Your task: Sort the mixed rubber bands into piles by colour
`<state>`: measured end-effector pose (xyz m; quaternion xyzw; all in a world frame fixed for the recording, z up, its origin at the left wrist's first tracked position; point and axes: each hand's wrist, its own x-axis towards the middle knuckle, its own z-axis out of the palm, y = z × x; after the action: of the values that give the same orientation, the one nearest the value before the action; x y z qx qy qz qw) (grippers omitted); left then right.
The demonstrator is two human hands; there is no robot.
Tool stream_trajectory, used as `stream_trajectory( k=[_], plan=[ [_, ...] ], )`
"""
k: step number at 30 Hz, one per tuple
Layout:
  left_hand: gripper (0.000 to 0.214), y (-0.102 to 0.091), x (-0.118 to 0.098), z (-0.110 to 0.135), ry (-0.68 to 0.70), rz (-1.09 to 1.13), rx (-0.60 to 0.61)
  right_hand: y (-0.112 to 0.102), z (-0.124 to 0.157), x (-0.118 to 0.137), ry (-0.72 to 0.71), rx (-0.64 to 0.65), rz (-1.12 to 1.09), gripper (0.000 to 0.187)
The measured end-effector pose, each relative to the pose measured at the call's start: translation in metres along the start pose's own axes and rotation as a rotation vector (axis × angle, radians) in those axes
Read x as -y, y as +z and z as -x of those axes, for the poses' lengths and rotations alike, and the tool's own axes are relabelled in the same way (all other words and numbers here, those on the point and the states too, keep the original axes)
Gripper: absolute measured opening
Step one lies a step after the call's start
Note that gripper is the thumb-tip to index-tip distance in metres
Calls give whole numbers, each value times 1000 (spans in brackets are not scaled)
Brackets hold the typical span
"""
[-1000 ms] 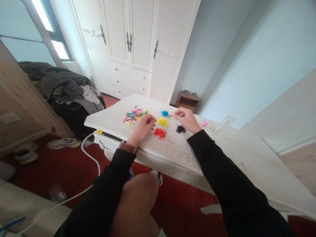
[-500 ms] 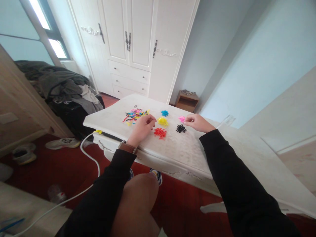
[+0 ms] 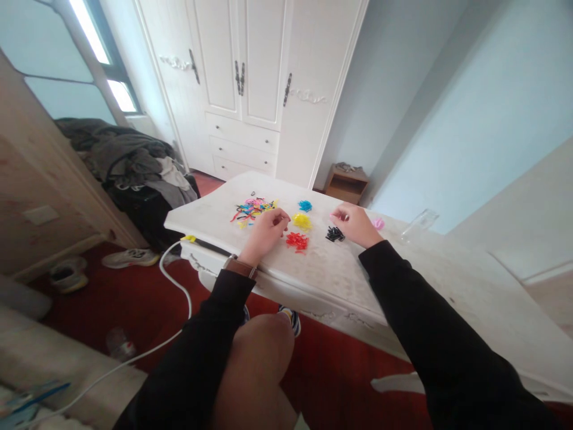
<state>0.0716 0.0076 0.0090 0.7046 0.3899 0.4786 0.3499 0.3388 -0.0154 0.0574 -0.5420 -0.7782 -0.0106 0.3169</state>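
Note:
My left hand [image 3: 267,234], with a brown-strapped watch [image 3: 240,266] on the wrist, hovers curled, thumb and finger pinched, beside the yellow pile [image 3: 301,222]. My right hand [image 3: 354,224] is pinched above the table just beyond the black pile [image 3: 335,233]. Whatever either pinch holds is too small to make out. Pink shows at the right fingertips, the hand covering most of that spot. The piles look like small rubber bands. A red pile [image 3: 297,241] lies nearest me, a blue pile [image 3: 305,205] farther back, and a mixed-colour heap [image 3: 254,208] left.
The white table [image 3: 331,275] carries a clear plastic container [image 3: 421,224] and a pink item [image 3: 378,223] on the right. A white cable [image 3: 185,298] hangs at its left edge. Behind stands a white wardrobe [image 3: 244,137]; clothes [image 3: 129,161] are heaped at left.
My right hand has shifted slightly left over the pink pile, now mostly covered, and a pink item shows beside my wrist. My left hand stays pinched. The view has turned slightly left.

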Motion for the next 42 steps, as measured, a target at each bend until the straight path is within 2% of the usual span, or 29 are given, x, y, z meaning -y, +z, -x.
stream_trajectory(
  k=[6, 11, 14, 17, 19, 22, 28, 36, 42],
  plan=[
    [11, 1, 2, 0, -6, 7, 13, 23, 3, 30, -128, 44, -137, 13],
    [11, -5, 0, -6, -15, 8, -33, 33, 6, 38, -155, 62, -206, 12],
    [12, -25, 4, -14, -9, -88, -168, 36, 6, 38, -162, 46, -232, 13],
    [11, -52, 14, -22, -19, -315, -346, 37, 6, 39, -165, 33, -241, 13],
    [12, -66, 24, -24, -36, -466, -382, 38, 7, 39, -164, 40, -242, 13],
    [12, -75, 35, -25, -79, -608, -341, 39, 7, 40, -170, 46, -256, 13],
    [6, -69, 41, -23, -115, -743, -274, 38, 9, 41, -151, 37, -272, 14],
    [16, -71, 41, -22, -110, -793, -238, 40, 10, 40, -142, 58, -277, 12],
    [13, -71, 44, -22, -128, -765, -247, 39, 10, 41, -139, 78, -277, 12]
  ],
)
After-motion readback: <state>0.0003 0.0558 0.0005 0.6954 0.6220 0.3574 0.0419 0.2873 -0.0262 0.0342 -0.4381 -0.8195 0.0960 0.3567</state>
